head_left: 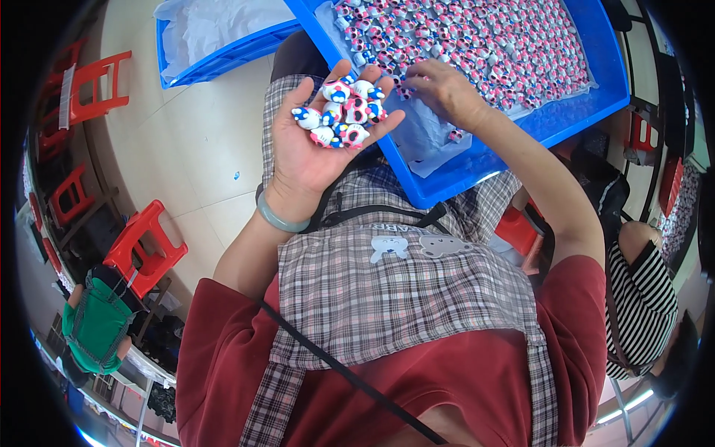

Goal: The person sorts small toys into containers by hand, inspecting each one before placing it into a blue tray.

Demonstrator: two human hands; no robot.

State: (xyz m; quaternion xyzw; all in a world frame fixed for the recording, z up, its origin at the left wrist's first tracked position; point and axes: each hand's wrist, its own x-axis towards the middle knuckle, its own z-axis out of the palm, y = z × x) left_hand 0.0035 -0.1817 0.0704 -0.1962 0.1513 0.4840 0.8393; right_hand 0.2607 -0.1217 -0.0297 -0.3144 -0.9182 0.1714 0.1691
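Palm up, my left hand (pixel 307 153) is cupped under a small heap of toy cat figurines (pixel 347 112), white with pink and blue parts. It is held just left of a blue plastic tray (pixel 521 141). Many more such figurines (pixel 477 48) lie packed over the tray's white liner (pixel 421 127). My right hand (pixel 449 93) reaches over the near left part of the tray, its fingers bent and drawn together among the figurines at the edge of the pile. What its fingertips hold, if anything, is hidden. A loose figurine (pixel 456 135) rests on the liner below this hand.
Another blue tray (pixel 223 56) with white lining stands at the upper left. Red plastic stools (pixel 149 246) are along the left side. Two other people sit nearby, one in green (pixel 97 320), one in stripes (pixel 644 298). A small blue scrap (pixel 237 176) lies on the tiled floor.
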